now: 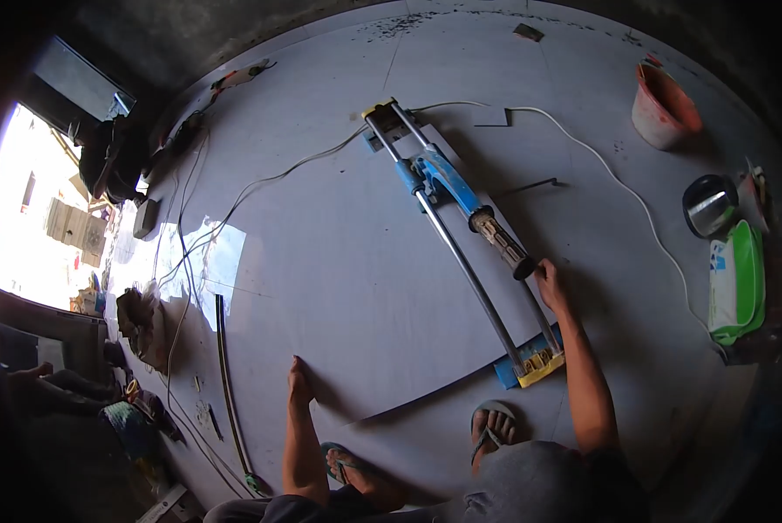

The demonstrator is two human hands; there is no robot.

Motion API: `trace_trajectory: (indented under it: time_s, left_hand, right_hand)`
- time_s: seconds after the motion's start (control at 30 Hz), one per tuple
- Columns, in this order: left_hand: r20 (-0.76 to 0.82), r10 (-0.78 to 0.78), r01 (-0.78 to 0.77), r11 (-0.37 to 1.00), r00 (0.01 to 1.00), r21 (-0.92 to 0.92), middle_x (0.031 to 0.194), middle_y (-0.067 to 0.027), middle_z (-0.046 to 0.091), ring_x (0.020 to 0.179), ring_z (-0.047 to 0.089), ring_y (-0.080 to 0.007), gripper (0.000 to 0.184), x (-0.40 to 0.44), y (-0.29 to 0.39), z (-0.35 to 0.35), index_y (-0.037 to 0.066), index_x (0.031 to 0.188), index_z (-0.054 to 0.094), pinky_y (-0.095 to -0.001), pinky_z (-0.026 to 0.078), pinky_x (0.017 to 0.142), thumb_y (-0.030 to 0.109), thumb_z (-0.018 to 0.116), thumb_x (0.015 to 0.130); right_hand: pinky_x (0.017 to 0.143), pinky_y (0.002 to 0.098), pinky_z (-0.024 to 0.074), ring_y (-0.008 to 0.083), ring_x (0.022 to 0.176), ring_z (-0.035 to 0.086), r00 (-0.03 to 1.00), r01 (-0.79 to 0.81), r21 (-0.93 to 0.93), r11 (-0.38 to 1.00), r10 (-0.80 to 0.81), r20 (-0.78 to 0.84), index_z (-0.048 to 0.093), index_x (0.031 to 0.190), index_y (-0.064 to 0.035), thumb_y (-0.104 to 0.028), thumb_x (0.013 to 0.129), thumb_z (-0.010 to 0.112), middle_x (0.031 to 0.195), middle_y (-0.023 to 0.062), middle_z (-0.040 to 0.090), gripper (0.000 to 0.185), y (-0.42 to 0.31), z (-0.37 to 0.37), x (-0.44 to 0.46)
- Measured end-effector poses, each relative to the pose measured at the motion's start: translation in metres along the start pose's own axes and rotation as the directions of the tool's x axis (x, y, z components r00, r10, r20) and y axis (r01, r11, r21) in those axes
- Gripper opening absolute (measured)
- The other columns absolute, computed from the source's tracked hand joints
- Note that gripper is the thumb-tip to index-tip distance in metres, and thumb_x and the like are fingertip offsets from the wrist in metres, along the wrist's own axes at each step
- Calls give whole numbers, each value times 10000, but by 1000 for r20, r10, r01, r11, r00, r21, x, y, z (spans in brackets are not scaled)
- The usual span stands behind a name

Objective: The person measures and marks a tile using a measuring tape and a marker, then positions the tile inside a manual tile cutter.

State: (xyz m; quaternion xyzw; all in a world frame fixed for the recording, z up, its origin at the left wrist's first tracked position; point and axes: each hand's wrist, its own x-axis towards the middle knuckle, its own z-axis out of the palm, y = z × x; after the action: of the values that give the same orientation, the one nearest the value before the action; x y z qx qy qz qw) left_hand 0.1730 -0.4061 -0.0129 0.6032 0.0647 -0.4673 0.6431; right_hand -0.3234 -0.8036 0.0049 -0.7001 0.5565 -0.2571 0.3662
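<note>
A large pale tile [365,288] lies on the floor, its front edge slightly raised. Across its right part stands a blue tile cutter [448,179] with two metal rails, yellow end pieces and a worn dark handle [502,244] pointing toward me. My left hand [299,381] is closed at the tile's left front edge, fingers together. At the right edge, beside the handle's end and the right rail, my right hand [550,286] is closed on the tile; its fingertips are partly hidden.
A reddish bucket [661,109] stands at the back right, above a round black item [710,207] and a green-and-white pack [737,283]. Cables [260,179] cross the floor. At left are a long dark strip [224,375] and a crumpled bag [141,327]. My sandalled feet are in front.
</note>
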Motion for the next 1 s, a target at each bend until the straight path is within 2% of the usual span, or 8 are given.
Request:
trace_trajectory:
  time_s: [0.13,0.57,0.67,0.73,0.77,0.83,0.87,1.0]
  left_hand:
    - [-237,86,-58,991,968,121,1257,-108,549,1184,486,-249,538,40,-17,-38,17,1259,507,-397,356,1057,468,364,1002]
    - [-312,93,-52,989,946,135,1198,-77,577,1084,511,-228,537,18,-11,-6,11,1241,540,-371,397,997,468,410,992]
    - [-277,73,-43,993,958,112,1168,-79,586,1065,520,-217,523,35,-6,-27,14,1200,560,-358,405,982,471,410,993]
    - [-189,105,-60,972,976,228,1006,-62,594,945,532,-191,479,39,-12,-51,47,1078,597,-354,435,901,483,418,989]
    - [-110,92,-83,993,990,88,850,-37,534,806,501,-171,432,32,-10,-39,93,962,596,-343,450,772,481,408,994]
    - [192,88,-121,978,978,171,746,21,488,669,461,-136,418,33,-3,-63,150,802,526,-281,440,673,486,379,1004]
    - [-34,37,-29,975,999,222,854,-25,552,790,543,-172,460,-2,2,-16,108,950,569,-330,483,762,508,349,1004]
    - [-74,29,-7,961,997,276,1170,-74,539,1030,536,-223,559,19,-26,-65,61,1256,499,-400,470,900,528,330,999]
  right_hand:
    - [625,404,416,259,623,533,994,72,-70,995,-77,-73,519,803,-2,-276,932,564,656,161,512,306,-12,1,2]
    - [630,398,397,241,632,493,997,-24,39,999,27,-71,515,793,-5,-312,879,632,652,134,506,340,-12,1,5]
    - [724,387,446,262,778,581,994,-111,-13,994,111,18,579,921,-10,-367,877,644,811,158,602,365,8,8,15]
    - [868,375,460,290,1009,596,971,-149,200,968,182,-155,568,1132,0,-430,877,643,1074,194,621,506,42,38,13]
    - [972,380,430,312,1172,534,977,-215,164,963,213,32,483,1289,13,-473,864,652,1256,207,555,667,46,26,16]
    - [927,370,454,270,1101,572,979,-187,195,963,165,123,502,1283,7,-470,843,679,1196,182,594,673,16,-10,6]
    - [911,362,464,253,1071,588,970,-197,225,954,156,188,501,1290,7,-463,837,689,1185,177,601,678,4,-30,-6]
    - [872,335,485,215,986,625,974,-112,253,961,56,220,507,1294,17,-422,795,744,1141,184,628,705,26,-62,-68]
